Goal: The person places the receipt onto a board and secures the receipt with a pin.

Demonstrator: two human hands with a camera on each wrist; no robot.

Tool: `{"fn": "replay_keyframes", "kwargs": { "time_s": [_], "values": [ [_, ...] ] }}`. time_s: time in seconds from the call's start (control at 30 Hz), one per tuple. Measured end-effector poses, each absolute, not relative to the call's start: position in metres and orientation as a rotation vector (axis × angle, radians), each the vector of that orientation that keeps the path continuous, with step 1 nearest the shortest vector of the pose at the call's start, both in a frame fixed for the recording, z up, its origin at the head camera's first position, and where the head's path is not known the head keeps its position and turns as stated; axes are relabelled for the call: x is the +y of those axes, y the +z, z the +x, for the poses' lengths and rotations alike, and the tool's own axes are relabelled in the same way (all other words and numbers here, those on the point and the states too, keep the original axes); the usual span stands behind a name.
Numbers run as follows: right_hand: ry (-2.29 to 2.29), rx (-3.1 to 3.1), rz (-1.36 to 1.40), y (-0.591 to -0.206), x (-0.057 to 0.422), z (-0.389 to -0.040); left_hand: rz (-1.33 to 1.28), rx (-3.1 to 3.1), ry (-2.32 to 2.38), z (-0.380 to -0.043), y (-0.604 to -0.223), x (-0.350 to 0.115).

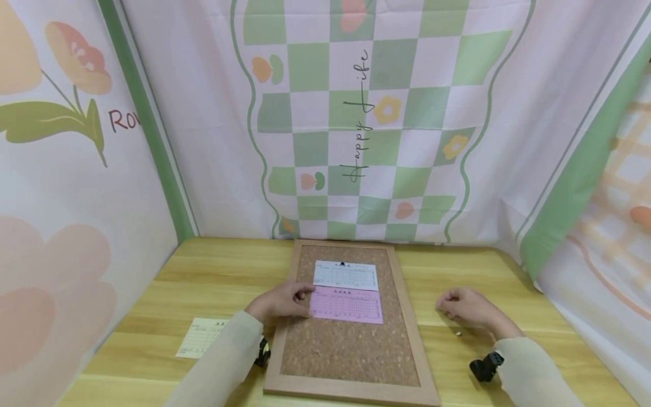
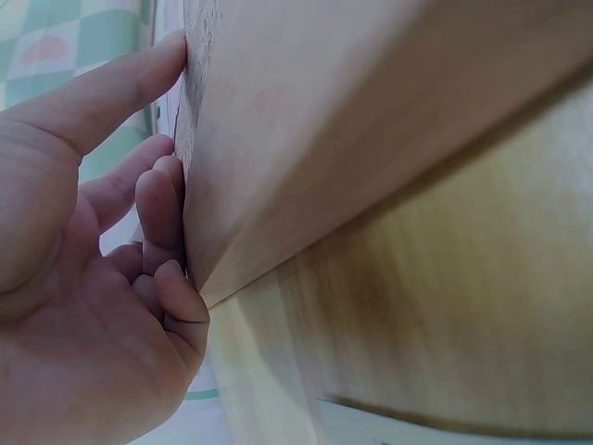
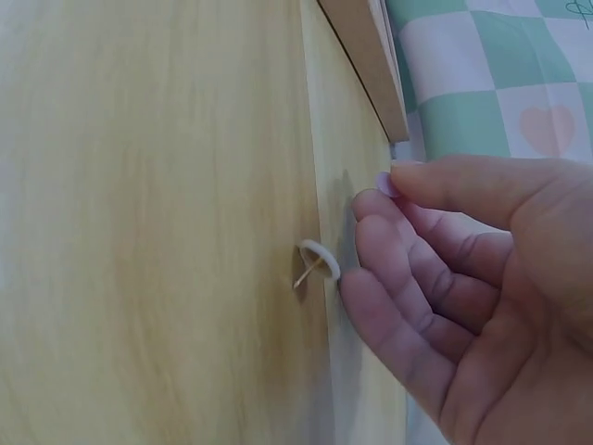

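A framed cork board point(image 1: 351, 356) lies on the table. On it, a pink printed slip point(image 1: 348, 306) sits just below a pale blue-white slip point(image 1: 346, 276), which has a small black pin point(image 1: 343, 263) at its top edge. My left hand point(image 1: 281, 301) reaches over the board's left frame, thumb and forefinger touching the pink slip's left edge; the left wrist view shows the other fingers bent against the wooden side. Right of the board, my right hand point(image 1: 470, 308) pinches a pink thumbtack point(image 3: 385, 184) between thumb and forefinger; its point is hidden. Beside those fingers lies a white thumbtack point(image 3: 321, 258).
Left of the board, a pale yellow slip point(image 1: 198, 338) lies on the wooden table point(image 1: 224, 265), partly behind the left sleeve. A checked curtain point(image 1: 351, 141) hangs along the table's far edge, close to the board's top end.
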State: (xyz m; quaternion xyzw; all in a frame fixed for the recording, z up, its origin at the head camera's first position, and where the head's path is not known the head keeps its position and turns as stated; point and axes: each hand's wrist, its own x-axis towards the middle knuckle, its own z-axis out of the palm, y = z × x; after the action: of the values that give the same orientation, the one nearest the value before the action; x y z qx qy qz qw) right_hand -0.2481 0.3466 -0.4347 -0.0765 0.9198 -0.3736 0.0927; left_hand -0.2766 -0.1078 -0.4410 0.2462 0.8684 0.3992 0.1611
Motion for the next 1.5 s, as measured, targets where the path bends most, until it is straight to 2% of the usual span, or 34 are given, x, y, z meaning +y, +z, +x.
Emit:
{"fn": "replay_keyframes", "kwargs": {
  "time_s": [1.2, 1.5],
  "values": [
    [-1.153, 2.688, -0.355, -0.416, 0.281, -0.274, 0.689, 2.476, 1.128, -0.275, -0.438, -0.107],
    [-1.252, 2.517, -0.420, -0.410, 0.262, -0.279, 0.692, 2.485, 1.122, -0.272, -0.435, -0.107]
  ]
}}
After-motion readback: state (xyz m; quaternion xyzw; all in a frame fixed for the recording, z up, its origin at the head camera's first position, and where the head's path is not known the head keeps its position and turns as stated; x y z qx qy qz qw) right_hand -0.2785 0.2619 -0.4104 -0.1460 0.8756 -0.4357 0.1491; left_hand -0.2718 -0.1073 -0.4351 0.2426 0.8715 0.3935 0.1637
